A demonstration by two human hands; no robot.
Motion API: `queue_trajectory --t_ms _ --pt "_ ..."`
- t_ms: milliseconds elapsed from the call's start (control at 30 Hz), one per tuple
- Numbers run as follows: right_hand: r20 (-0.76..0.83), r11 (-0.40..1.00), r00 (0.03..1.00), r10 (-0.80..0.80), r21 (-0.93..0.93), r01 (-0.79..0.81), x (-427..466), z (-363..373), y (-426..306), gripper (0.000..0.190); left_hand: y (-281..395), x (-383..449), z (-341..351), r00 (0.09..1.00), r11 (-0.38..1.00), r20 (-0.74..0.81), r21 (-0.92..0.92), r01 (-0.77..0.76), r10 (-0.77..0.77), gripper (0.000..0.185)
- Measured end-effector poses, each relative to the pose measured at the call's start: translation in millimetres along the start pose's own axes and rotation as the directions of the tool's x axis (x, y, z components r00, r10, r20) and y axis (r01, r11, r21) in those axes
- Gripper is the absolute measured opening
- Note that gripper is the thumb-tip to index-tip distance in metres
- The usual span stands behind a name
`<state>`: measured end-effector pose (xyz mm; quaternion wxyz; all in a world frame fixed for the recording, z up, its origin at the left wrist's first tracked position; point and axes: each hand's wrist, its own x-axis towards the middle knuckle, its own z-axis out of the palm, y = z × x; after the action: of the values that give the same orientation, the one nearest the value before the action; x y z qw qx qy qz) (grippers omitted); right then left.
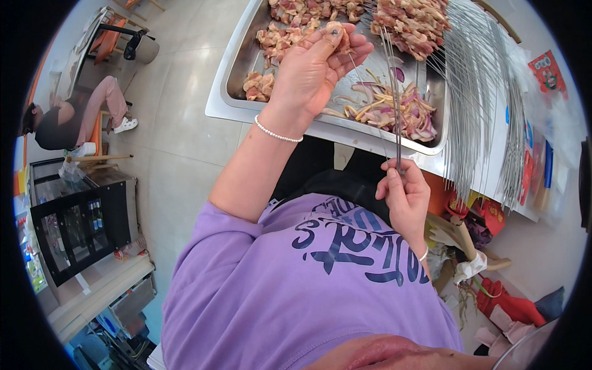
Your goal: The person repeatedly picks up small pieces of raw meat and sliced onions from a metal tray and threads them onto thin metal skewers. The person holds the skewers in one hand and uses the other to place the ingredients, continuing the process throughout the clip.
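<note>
My left hand [319, 60], with a white bead bracelet at the wrist, pinches a piece of raw meat [341, 42] over a steel tray [240, 88]. A thin skewer [365, 85] runs from that meat down to my right hand [403, 192]. The fingers of my right hand are closed around the lower ends of several metal skewers [397, 106], beyond the tray's near edge. Raw meat pieces [277, 41] lie along the tray's left side. Sliced red onion [411, 113] is heaped at its near right. A stack of loaded meat skewers [411, 25] is at the far right.
Many bare metal skewers [471, 101] spread over the white table [497, 171] to the right, beside plastic bags [555, 134]. A wooden stool or chair frame [465, 238] stands at lower right. Farther left are a seated person [69, 115] and a black-framed drinks cabinet [83, 226].
</note>
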<state>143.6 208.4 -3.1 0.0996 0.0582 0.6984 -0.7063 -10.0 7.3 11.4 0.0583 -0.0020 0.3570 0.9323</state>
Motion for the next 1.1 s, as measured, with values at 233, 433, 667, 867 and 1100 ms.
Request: queue_trajectory --t_ms 233,433,667,867,1100 --pt "-0.008 0.999 1.000 -0.018 0.027 0.018 1 0 8 0.012 -2 -1 1 0.999 0.998 -0.021 -0.063 -0.025 0.024 0.021" --pt "-0.012 0.998 1.000 -0.027 0.057 0.028 6 4 8 0.011 -10 -7 3 1.000 0.991 0.009 -0.136 0.000 0.002 0.020" --pt "-0.030 0.999 0.999 -0.030 0.010 0.030 6 -3 7 0.012 -10 -13 4 0.998 0.999 0.039 -0.009 -0.041 0.042 0.020" --pt "-0.028 0.998 0.999 -0.016 0.060 0.018 8 3 5 0.012 -16 -16 5 0.998 1.000 0.064 0.004 -0.024 0.023 0.020" --pt "-0.014 0.999 1.000 -0.013 0.049 0.014 0 3 9 0.013 -13 -15 5 0.995 0.994 0.021 -0.050 -0.099 0.100 0.017"
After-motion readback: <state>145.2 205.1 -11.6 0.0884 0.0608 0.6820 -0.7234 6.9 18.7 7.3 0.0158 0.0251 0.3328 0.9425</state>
